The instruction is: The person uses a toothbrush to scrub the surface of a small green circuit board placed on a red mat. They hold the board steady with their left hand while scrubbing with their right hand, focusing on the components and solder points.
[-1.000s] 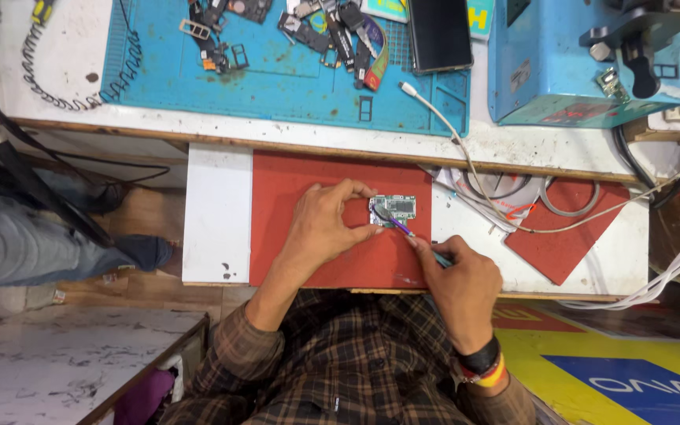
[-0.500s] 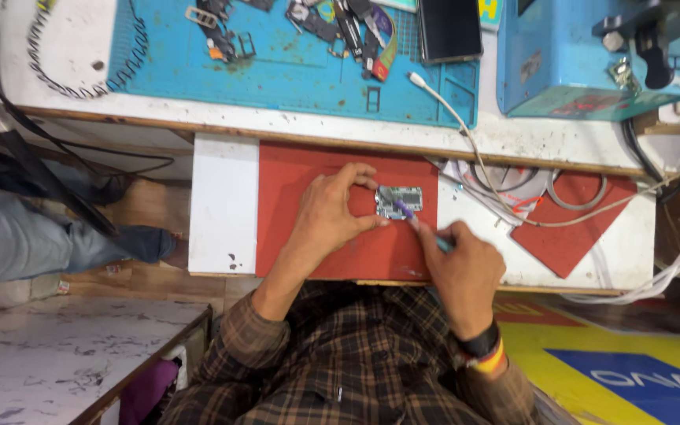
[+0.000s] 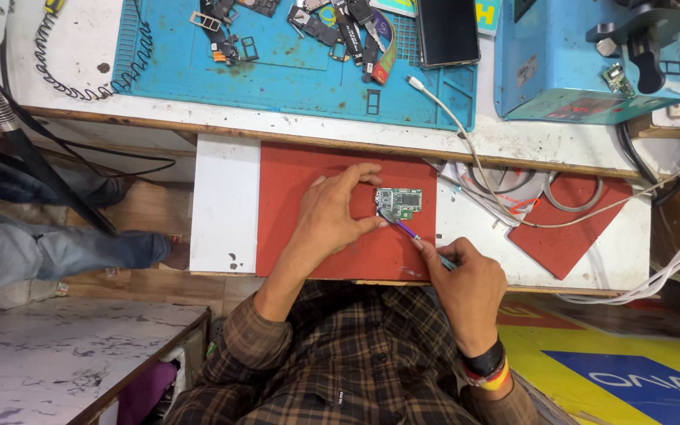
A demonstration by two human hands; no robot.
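Green and small, the circuit board (image 3: 399, 203) lies flat on a red mat (image 3: 308, 236) that covers part of a white pull-out shelf (image 3: 222, 205) just below the edge of the workbench. Its long side runs left to right across the view, parallel to the bench edge, with its component face turned up toward the camera. The left hand (image 3: 332, 216) arches over the mat beside the board, thumb and forefinger spread into a wide C: the forefinger tip reaches the board's upper left corner, the thumb tip presses at its lower left corner, so the board is pinched lightly by its left end rather than lifted. The right hand (image 3: 466, 279) is curled closed around a thin purple tool (image 3: 404, 227), held like a pen; the tool slants up and to the left, its tip resting on the lower part of the board. Both forearms wear plaid sleeves, and the right wrist carries a dark band with red and yellow threads. Farther up the bench sits a blue work mat (image 3: 293, 71) strewn with phone parts, a dark phone (image 3: 446, 31) at its right edge, a white cable (image 3: 466, 134) trailing down, and a blue machine (image 3: 584, 63) to the right.
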